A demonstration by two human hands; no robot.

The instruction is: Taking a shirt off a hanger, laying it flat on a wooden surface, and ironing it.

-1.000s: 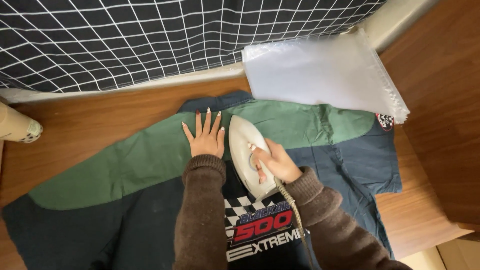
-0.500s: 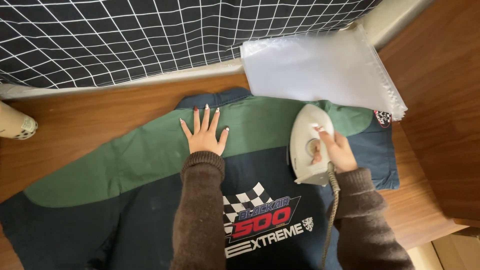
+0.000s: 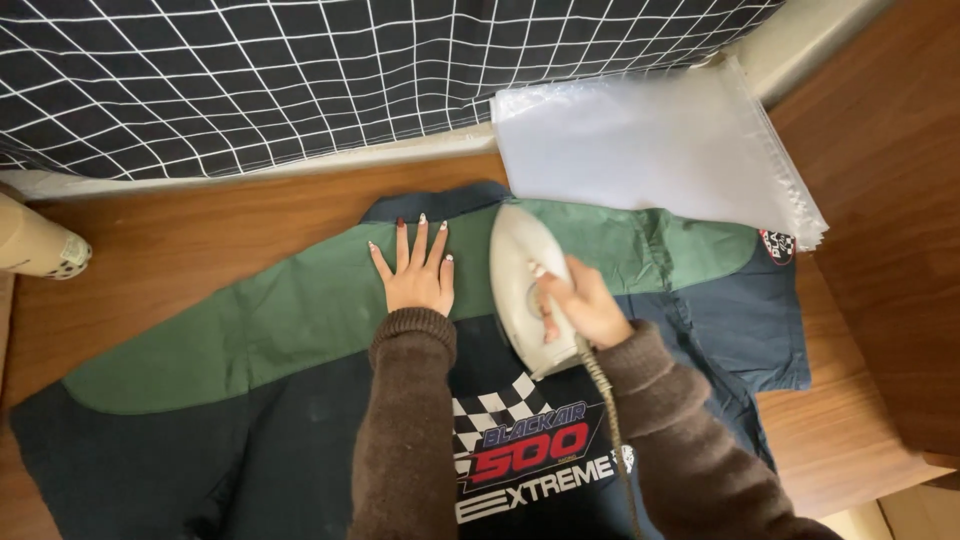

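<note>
A navy and green shirt (image 3: 250, 330) with a printed chest graphic lies spread flat on a wooden surface (image 3: 200, 225). My left hand (image 3: 415, 268) rests flat on the green yoke near the collar, fingers spread. Just to its right my right hand (image 3: 580, 305) grips the handle of a white iron (image 3: 520, 275), which sits sole-down on the shirt, tip pointing away from me. The iron's braided cord (image 3: 605, 400) runs back along my right sleeve.
A stack of clear plastic bags (image 3: 650, 150) lies at the back right, overlapping the shirt's right shoulder. A dark cloth with a white grid (image 3: 300, 70) fills the back. A beige cylinder (image 3: 35, 245) sits at the left edge. A wooden wall (image 3: 890, 200) rises at the right.
The iron and my right hand have slid left from the shirt's right shoulder back to the middle, beside my left hand. My left hand has stayed pressed in place.
</note>
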